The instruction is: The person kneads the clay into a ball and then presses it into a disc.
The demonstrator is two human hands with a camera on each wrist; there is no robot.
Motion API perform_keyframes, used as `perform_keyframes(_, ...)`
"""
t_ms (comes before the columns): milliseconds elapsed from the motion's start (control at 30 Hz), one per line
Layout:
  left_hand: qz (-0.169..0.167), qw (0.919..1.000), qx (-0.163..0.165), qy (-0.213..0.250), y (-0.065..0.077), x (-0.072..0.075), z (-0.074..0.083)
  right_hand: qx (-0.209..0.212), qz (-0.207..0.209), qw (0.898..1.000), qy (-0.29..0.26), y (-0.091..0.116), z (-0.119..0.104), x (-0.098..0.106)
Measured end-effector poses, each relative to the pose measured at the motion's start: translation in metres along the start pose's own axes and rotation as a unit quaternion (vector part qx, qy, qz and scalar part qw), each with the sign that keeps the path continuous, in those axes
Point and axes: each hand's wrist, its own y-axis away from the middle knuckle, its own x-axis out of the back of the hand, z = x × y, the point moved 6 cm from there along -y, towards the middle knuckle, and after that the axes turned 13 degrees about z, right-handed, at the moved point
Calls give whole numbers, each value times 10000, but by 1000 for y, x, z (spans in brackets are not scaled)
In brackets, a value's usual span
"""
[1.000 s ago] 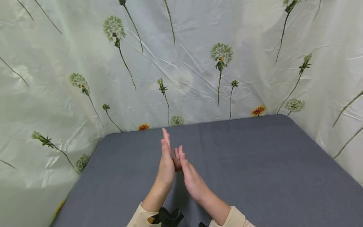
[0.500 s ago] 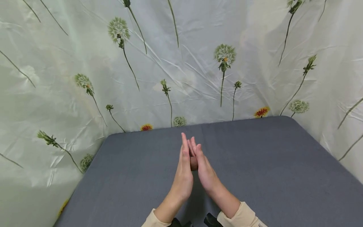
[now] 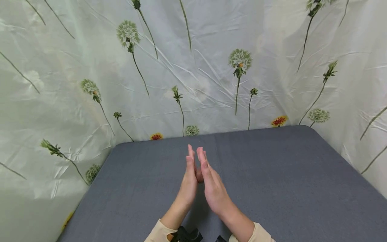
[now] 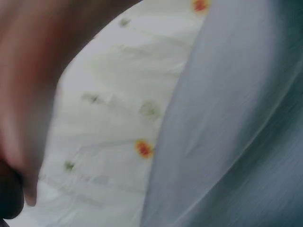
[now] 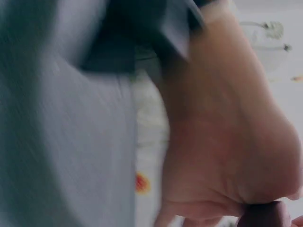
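Between the two palms sits a small brown rounded lump (image 3: pixel 199 175), mostly covered by the hands; its material is unclear. My left hand (image 3: pixel 186 185) presses it from the left, fingers straight and pointing up and away. From the other side my right hand (image 3: pixel 216 191) presses with its fingers likewise straight. In the left wrist view the lump (image 4: pixel 10 193) appears dark at the lower left edge, beside blurred skin. The right wrist view catches the lump (image 5: pixel 265 215) at the bottom, against a palm (image 5: pixel 203 175). Both hands are held above the table.
A grey cloth-covered table (image 3: pixel 272 174) spreads beneath the hands. Behind it and at the sides hangs a pale curtain (image 3: pixel 205 67) printed with dandelions and flowers. Black wrist devices (image 3: pixel 187 234) show below the left hand, near the beige sleeves (image 3: pixel 160 232).
The palms have slid against each other around the lump: the left hand moved forward to the right, then back slightly left, while the right hand's fingertips rose level with the left's. The view shifted slightly.
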Motion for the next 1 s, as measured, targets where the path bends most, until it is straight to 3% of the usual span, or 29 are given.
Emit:
perform_keyframes(167, -475, 9977, -446, -168, 17, -23, 12, 146, 207, 9997, -59, -14, -5, 21)
perform_keyframes(333, -374, 9967, -707, 137, 17, -15, 30, -163, -134, 9995, -219, -17, 7, 13)
perform_keyframes(533, 332, 9980, -187, 495, -9, 15, 26, -421, -733, 9961, -239, -4, 13, -16)
perform_keyframes(633, 468, 9980, -4, 433, -15, 19, 17, -443, -772, 9958, -193, 0, 10, -19)
perform_keyframes(867, -63, 9985, -425, -328, 3, -15, 3, -115, 209, 9996, -154, -14, 7, 14)
perform_keyframes(1000, -372, 9968, -659, -273, 18, -26, 14, -216, 235, 9992, -249, -21, 13, 24)
